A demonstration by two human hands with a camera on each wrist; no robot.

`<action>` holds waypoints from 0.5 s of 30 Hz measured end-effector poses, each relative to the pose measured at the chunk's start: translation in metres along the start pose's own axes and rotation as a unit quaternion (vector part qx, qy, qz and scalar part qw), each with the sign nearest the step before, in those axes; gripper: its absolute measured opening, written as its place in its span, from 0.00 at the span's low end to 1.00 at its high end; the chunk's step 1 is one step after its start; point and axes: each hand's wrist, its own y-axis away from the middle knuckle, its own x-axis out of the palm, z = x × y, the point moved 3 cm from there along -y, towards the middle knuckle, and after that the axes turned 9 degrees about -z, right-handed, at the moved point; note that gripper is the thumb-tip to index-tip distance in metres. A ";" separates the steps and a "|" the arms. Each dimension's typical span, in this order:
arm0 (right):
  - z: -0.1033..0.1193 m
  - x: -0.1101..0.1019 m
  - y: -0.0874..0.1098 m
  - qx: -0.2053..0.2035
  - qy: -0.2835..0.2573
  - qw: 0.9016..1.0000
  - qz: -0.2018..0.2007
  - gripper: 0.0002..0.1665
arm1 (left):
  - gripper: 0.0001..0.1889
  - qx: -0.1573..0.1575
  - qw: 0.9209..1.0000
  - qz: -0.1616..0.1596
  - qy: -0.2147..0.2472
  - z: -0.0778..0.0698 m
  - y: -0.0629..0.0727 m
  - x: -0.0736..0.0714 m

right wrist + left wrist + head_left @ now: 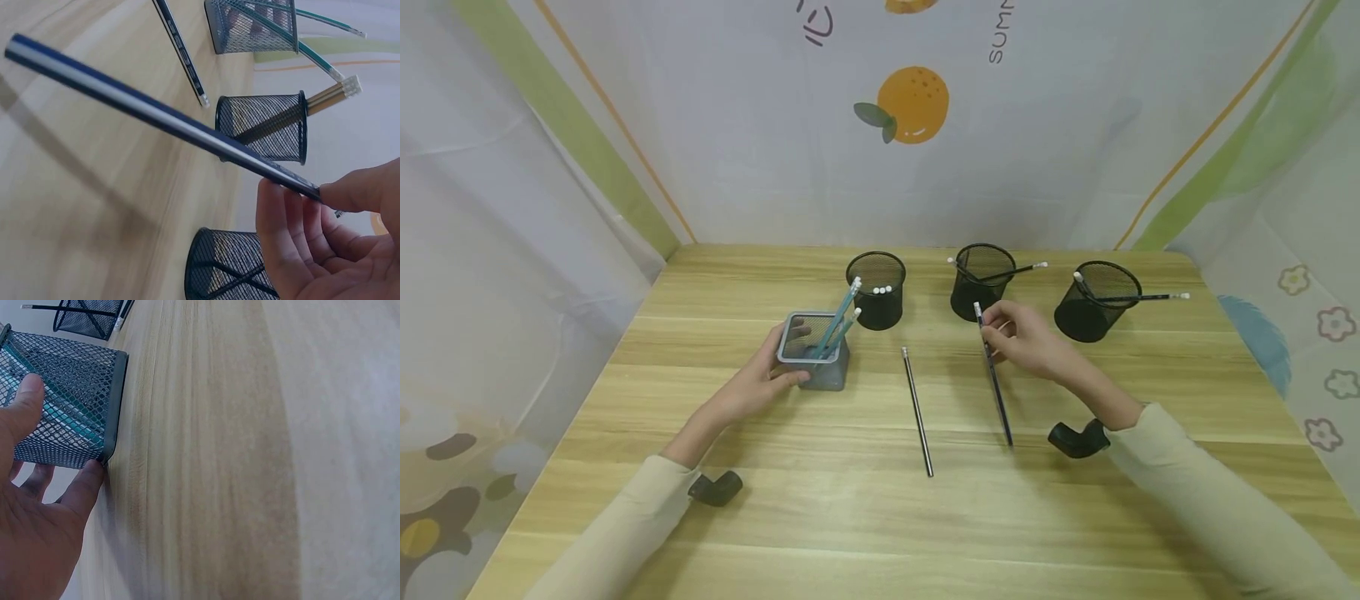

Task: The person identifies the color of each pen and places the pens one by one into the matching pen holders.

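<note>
My left hand [763, 379] holds a square grey mesh pencil holder [829, 377], thumb at the near side and fingers around the far left. Several teal pencils [842, 321] lean in that holder. Between thumb and fingertips, my right hand [1026, 337] pinches a dark blue pencil [996, 392] near its white eraser end. The pencil's other end points toward the front of the table; in the right wrist view its shaft [150, 119] crosses in front of a round cup. One loose dark pencil [917, 417] lies on the table between the hands.
Three round black mesh cups stand along the back: the left one [880, 315] with white-tipped pencils, the middle one [967, 302] and the right one [1077, 323] with two dark pencils each. A printed curtain [737, 167] hangs behind the wooden table [820, 533].
</note>
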 end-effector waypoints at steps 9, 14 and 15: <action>0.009 -0.020 0.003 -0.011 0.062 0.998 -0.016 0.14 | 0.41 0.000 1.000 0.001 -0.001 0.001 0.000 0.000; 0.011 -0.031 0.005 -0.034 0.066 0.997 -0.026 0.14 | 0.41 0.000 1.000 0.001 -0.001 0.002 0.000 0.000; 0.012 -0.034 0.005 -0.038 0.066 0.997 -0.029 0.13 | 0.41 0.001 1.000 0.001 -0.001 0.002 0.000 0.000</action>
